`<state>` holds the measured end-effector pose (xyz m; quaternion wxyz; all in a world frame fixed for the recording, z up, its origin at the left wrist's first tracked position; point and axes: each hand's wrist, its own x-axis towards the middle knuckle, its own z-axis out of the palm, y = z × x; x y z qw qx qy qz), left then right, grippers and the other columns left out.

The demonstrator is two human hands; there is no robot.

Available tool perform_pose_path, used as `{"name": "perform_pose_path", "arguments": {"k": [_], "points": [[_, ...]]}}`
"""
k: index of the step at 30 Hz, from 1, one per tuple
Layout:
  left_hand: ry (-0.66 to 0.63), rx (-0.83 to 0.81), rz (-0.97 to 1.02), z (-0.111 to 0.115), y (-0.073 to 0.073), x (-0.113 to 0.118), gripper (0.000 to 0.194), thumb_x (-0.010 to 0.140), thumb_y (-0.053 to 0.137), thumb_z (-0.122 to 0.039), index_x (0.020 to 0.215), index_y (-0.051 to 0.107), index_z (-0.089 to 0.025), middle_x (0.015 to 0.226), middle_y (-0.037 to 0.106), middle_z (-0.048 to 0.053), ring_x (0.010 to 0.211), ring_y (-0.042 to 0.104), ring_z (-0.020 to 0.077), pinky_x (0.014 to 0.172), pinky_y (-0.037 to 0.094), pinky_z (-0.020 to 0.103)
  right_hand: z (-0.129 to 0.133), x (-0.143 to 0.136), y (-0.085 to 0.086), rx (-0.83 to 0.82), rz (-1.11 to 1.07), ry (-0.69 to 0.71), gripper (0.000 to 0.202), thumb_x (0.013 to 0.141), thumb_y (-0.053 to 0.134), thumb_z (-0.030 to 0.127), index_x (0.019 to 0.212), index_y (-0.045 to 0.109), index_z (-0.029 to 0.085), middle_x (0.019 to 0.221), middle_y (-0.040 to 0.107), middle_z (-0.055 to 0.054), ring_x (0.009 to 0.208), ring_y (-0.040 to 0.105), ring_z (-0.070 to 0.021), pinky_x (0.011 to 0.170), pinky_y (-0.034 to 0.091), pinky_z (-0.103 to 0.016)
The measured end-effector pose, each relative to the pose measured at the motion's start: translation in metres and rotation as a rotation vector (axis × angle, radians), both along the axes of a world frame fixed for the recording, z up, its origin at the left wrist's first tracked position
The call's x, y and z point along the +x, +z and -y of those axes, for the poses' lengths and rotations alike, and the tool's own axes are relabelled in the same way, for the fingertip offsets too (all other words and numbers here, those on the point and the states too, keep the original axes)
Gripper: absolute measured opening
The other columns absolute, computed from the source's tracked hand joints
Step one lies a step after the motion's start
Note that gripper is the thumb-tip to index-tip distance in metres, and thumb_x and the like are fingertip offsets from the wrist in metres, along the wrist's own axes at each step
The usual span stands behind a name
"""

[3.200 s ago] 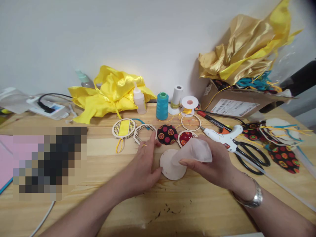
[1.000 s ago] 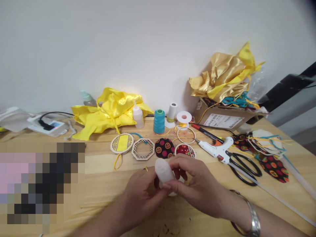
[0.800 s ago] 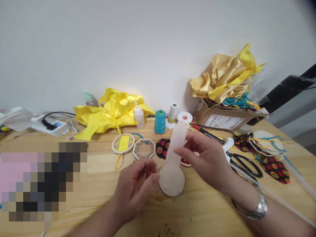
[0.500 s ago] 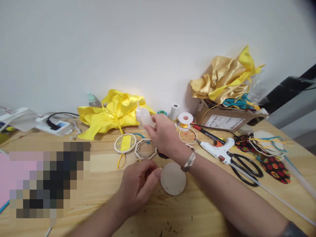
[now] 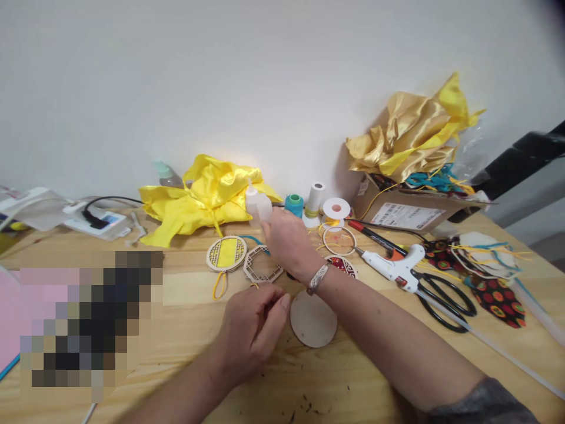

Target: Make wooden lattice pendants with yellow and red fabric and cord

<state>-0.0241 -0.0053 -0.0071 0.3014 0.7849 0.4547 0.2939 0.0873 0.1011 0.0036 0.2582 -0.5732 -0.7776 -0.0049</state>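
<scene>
My right hand reaches across the table with its fingers closed around a translucent white squeeze bottle. Another pale bottle shape with a thin nozzle shows right beside it, against the yellow cloth. My left hand rests on the table, fingers curled in and thumb against them; nothing shows in it. Just right of its thumb lies a plain round disc, partly under my right forearm. Beyond the hands are a round lattice frame with a yellow middle and an octagonal lattice frame.
Thread spools and a white ribbon reel stand at the back. A glue gun, black-handled scissors and patterned cloth lie right. A cardboard box holds fabric. Yellow cloth lies against the wall.
The view has shifted slightly. My right hand has moved slightly left relative to the spools and frames, uncovering more of the teal spool and a red patterned frame. My left hand stays curled beside the disc.
</scene>
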Motion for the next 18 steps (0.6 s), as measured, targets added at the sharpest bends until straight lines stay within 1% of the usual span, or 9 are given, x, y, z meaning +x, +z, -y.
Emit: {"name": "perform_pose_path", "arguments": {"k": [3,6,8,10,12,15,16,17,18], "points": [[0.003,0.001,-0.007,-0.001,-0.001,0.000,0.030,0.090,0.039,-0.030,0.073,0.058,-0.016,0.059,0.052,0.000,0.057,0.049,0.0133,0.056,0.036,0.026,0.002,0.002,-0.001,0.010,0.018,-0.015,0.014,0.090,0.047,0.023,0.095,0.054,0.011,0.086,0.065,-0.011,0.077,0.061,-0.0199,0.061,0.045,-0.029],[0.010,0.006,-0.009,-0.002,-0.002,0.000,0.028,0.090,0.040,-0.030,0.077,0.061,-0.016,0.061,0.055,0.000,0.058,0.051,0.0136,0.057,0.037,0.025,0.004,0.003,0.000,0.017,0.014,-0.034,0.017,0.089,0.050,0.024,0.097,0.053,0.010,0.083,0.066,-0.011,0.073,0.062,-0.0196,0.058,0.045,-0.028],[0.012,0.006,-0.014,-0.002,-0.003,0.000,0.027,0.090,0.041,-0.030,0.078,0.062,-0.016,0.061,0.056,0.000,0.058,0.052,0.0135,0.056,0.038,0.025,0.006,0.005,0.007,0.028,0.005,-0.048,0.018,0.088,0.051,0.024,0.098,0.053,0.009,0.083,0.066,-0.012,0.071,0.062,-0.0197,0.057,0.044,-0.028],[0.023,0.005,-0.021,-0.002,-0.003,0.000,0.026,0.089,0.042,-0.030,0.080,0.062,-0.016,0.062,0.059,0.000,0.059,0.054,0.0138,0.057,0.039,0.025,0.011,0.012,0.020,0.049,-0.015,-0.056,0.018,0.088,0.050,0.023,0.097,0.055,0.009,0.082,0.066,-0.012,0.070,0.061,-0.0194,0.057,0.043,-0.028],[0.040,0.003,-0.032,-0.003,-0.004,0.000,0.025,0.089,0.043,-0.029,0.081,0.063,-0.016,0.064,0.061,0.001,0.061,0.056,0.0143,0.058,0.040,0.025,0.019,0.025,0.037,0.078,-0.068,-0.052,0.018,0.089,0.047,0.023,0.091,0.059,0.011,0.077,0.066,-0.009,0.068,0.060,-0.0185,0.059,0.041,-0.029],[0.072,-0.010,-0.046,-0.004,-0.006,0.001,0.025,0.088,0.044,-0.029,0.082,0.064,-0.016,0.066,0.064,0.002,0.062,0.058,0.0147,0.058,0.041,0.024,0.036,0.056,0.057,0.074,-0.172,-0.059,0.023,0.088,0.047,0.022,0.074,0.064,0.015,0.067,0.065,-0.004,0.063,0.058,-0.0158,0.061,0.039,-0.028],[0.082,-0.009,-0.045,-0.004,-0.006,0.002,0.024,0.088,0.045,-0.029,0.082,0.064,-0.016,0.066,0.064,0.002,0.061,0.057,0.0145,0.057,0.041,0.024,0.042,0.068,0.060,0.064,-0.205,-0.053,0.021,0.087,0.049,0.021,0.072,0.064,0.016,0.066,0.065,-0.003,0.061,0.057,-0.0144,0.060,0.038,-0.027],[0.093,-0.006,-0.041,-0.004,-0.007,0.002,0.023,0.088,0.045,-0.029,0.082,0.064,-0.016,0.066,0.064,0.001,0.060,0.057,0.0142,0.055,0.041,0.023,0.049,0.080,0.060,0.065,-0.232,-0.071,0.021,0.084,0.052,0.022,0.068,0.063,0.017,0.060,0.063,-0.001,0.057,0.055,-0.0130,0.057,0.037,-0.026],[0.102,-0.001,-0.036,-0.004,-0.008,0.002,0.022,0.087,0.046,-0.029,0.083,0.064,-0.017,0.066,0.064,0.001,0.058,0.057,0.0138,0.054,0.040,0.023,0.055,0.093,0.058,0.029,-0.235,-0.090,0.019,0.083,0.055,0.023,0.066,0.063,0.017,0.058,0.061,0.000,0.055,0.053,-0.0126,0.055,0.036,-0.025]]}}
